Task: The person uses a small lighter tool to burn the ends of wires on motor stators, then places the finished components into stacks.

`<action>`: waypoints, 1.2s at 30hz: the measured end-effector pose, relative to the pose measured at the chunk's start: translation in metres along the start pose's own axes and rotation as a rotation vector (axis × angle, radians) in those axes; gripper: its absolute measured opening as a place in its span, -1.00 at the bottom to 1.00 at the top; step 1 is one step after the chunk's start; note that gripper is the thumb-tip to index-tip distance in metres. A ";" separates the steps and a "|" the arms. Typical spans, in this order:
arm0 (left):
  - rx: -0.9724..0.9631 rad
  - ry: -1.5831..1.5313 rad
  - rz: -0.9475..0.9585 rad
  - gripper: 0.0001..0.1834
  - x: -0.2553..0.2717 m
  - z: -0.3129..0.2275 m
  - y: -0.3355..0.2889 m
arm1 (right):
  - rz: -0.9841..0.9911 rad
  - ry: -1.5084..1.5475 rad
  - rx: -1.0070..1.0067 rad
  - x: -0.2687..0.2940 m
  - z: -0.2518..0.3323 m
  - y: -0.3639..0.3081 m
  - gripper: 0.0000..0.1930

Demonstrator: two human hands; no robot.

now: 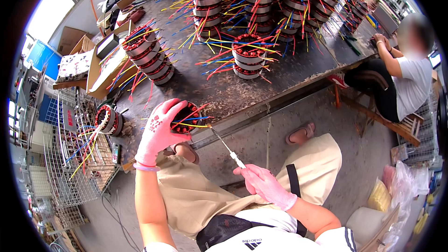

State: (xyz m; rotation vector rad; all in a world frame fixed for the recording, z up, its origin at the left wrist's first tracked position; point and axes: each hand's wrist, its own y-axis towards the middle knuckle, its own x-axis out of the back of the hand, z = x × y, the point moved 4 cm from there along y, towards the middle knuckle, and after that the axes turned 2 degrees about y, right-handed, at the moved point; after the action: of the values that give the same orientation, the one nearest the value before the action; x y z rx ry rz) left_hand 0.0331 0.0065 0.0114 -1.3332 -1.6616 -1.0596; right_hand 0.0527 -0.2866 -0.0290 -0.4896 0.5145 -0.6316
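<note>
My left hand (160, 128), in a pink glove, wraps round a motor stator (188, 113) at the table's near edge. The stator's dark bore faces up, and red, yellow and blue lead wires stick out to its right. My right hand (270, 186), also in a pink glove, is closed on a thin whitish tool or cord (235, 158) with a thicker white section. Its slender end runs up to the tips of the stator's wires; whether it touches them I cannot tell. To the left, another stator (109, 120) lies with its wires trailing over a wire rack.
Tall stacks of stators (205, 7) fill the back of the dark table (214, 95). Shorter stacks (148, 56) (248, 57) stand nearer, wires jutting outward. Wire mesh racks (70, 144) are at left. A seated person (413, 72) is at right, plastic bags (403, 186) below.
</note>
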 end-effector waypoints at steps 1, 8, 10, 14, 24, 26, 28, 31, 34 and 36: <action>0.002 0.005 -0.013 -0.07 0.000 0.000 0.000 | -0.001 -0.014 0.003 0.001 0.000 0.001 -0.68; 0.011 0.016 0.008 -0.03 -0.004 0.004 0.000 | -0.002 -0.040 0.021 0.005 -0.006 0.002 -0.69; 0.020 0.020 0.016 -0.03 -0.004 0.003 0.000 | 0.002 -0.005 0.014 0.004 -0.006 0.002 -0.69; 0.017 0.012 0.014 -0.02 -0.003 0.004 0.000 | 0.013 0.006 -0.014 0.002 -0.002 0.002 -0.70; 0.011 0.015 0.013 -0.02 -0.002 0.000 0.001 | 0.008 -0.025 0.041 0.006 -0.009 0.003 -0.71; 0.012 0.014 0.014 -0.03 -0.002 0.001 0.000 | -0.012 -0.043 0.014 0.003 -0.001 0.000 -0.71; 0.012 0.003 0.013 -0.04 -0.003 0.002 0.000 | -0.005 -0.048 0.002 0.003 -0.001 0.001 -0.72; 0.012 0.000 0.015 -0.04 -0.002 0.001 0.001 | -0.007 -0.027 -0.012 0.003 -0.001 0.001 -0.72; 0.002 -0.002 0.016 -0.04 -0.003 0.001 0.001 | -0.011 -0.014 -0.005 0.003 -0.002 0.001 -0.71; 0.009 0.003 0.016 -0.04 -0.002 0.001 0.001 | -0.004 -0.034 0.011 0.004 -0.003 0.001 -0.71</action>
State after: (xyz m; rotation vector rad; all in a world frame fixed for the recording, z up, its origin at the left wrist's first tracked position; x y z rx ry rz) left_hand 0.0347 0.0066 0.0092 -1.3363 -1.6485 -1.0437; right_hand 0.0542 -0.2893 -0.0327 -0.4899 0.4773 -0.6282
